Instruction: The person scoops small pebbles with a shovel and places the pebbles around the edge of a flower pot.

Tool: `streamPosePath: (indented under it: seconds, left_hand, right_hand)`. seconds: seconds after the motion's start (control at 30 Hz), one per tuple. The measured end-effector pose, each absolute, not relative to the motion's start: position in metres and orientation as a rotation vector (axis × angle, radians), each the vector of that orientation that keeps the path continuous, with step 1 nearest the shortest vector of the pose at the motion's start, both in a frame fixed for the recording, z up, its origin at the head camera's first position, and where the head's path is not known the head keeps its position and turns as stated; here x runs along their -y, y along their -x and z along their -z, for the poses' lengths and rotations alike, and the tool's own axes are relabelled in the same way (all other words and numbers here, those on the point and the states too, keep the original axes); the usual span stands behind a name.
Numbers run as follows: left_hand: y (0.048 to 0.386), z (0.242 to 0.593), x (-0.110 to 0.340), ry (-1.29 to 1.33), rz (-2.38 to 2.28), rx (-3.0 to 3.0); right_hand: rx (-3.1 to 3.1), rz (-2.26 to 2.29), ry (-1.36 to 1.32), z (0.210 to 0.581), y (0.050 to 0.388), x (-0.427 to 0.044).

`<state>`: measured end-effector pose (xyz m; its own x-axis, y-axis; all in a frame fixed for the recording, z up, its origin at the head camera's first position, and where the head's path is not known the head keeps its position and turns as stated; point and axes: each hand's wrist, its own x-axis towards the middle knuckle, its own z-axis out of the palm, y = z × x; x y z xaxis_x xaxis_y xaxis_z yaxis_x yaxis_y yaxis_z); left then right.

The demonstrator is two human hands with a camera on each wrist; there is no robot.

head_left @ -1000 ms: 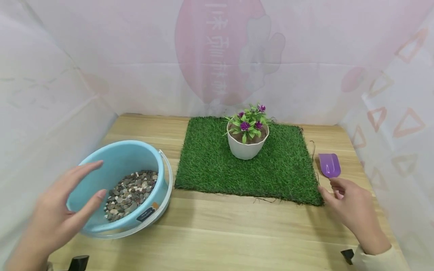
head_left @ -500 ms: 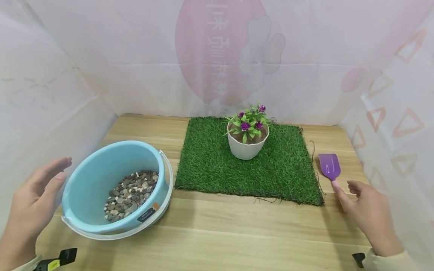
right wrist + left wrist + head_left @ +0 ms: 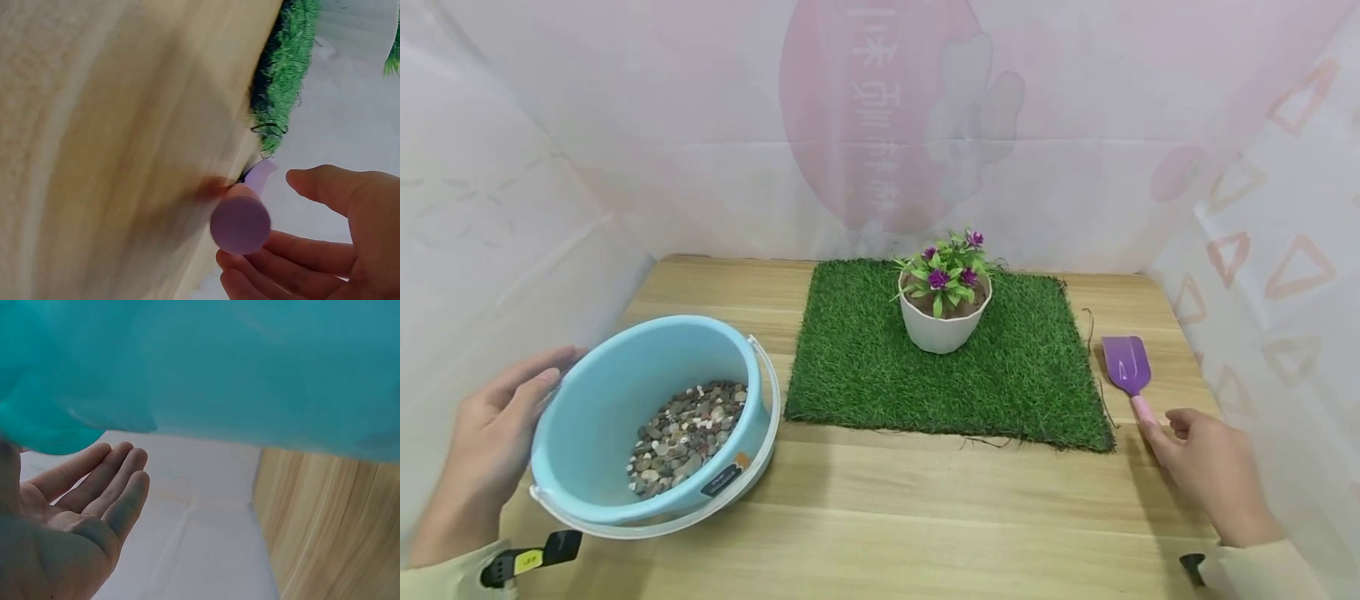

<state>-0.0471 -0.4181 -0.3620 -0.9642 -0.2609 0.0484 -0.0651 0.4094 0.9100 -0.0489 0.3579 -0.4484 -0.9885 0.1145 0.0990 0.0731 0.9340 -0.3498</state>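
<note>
The light-blue bucket [image 3: 647, 358] on the left holds a heap of small pebbles [image 3: 685, 433]. My left hand [image 3: 490, 442] is at the bucket's left side, its fingers extended; in the left wrist view the hand [image 3: 87, 519] lies just below the blue wall [image 3: 250, 375]. On the right lies a small shovel with a purple blade [image 3: 1127, 364] and pink handle [image 3: 1142, 408]. My right hand [image 3: 1210, 471] is beside that handle. In the right wrist view the fingers of my right hand [image 3: 325, 231] lie along the handle's round purple end [image 3: 240, 225], with the thumb apart from it.
A green turf mat [image 3: 865, 375] covers the middle of the wooden table [image 3: 880, 517]. On the mat stands a white pot [image 3: 940, 332] with purple flowers. Pale printed cloth walls [image 3: 715, 192] rise at the back and both sides.
My left hand has moved from above the bucket's opening out to its left side. My right hand has shifted slightly right and down, uncovering part of the pink handle.
</note>
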Motion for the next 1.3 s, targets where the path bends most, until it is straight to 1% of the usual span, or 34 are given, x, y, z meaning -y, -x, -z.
streamPosePath:
  seconds: [0.2,0.43,0.8,1.3]
  left_hand:
    - [0.054,0.363,0.418,-0.21,1.95,2.295]
    - [0.057,0.359,0.419,-0.246,1.96,2.364]
    - [0.059,0.363,0.42,-0.263,2.122,2.301]
    - [0.06,0.366,0.418,-0.114,2.265,2.177]
  right_hand:
    - [2.974,-0.514,0.153,0.459,0.052,-0.362]
    - [2.968,-0.519,0.117,0.461,0.056,-0.36]
    - [3.021,-0.546,0.163,0.461,0.061,-0.359]
    - [2.947,-0.644,0.267,0.458,0.059,-0.359]
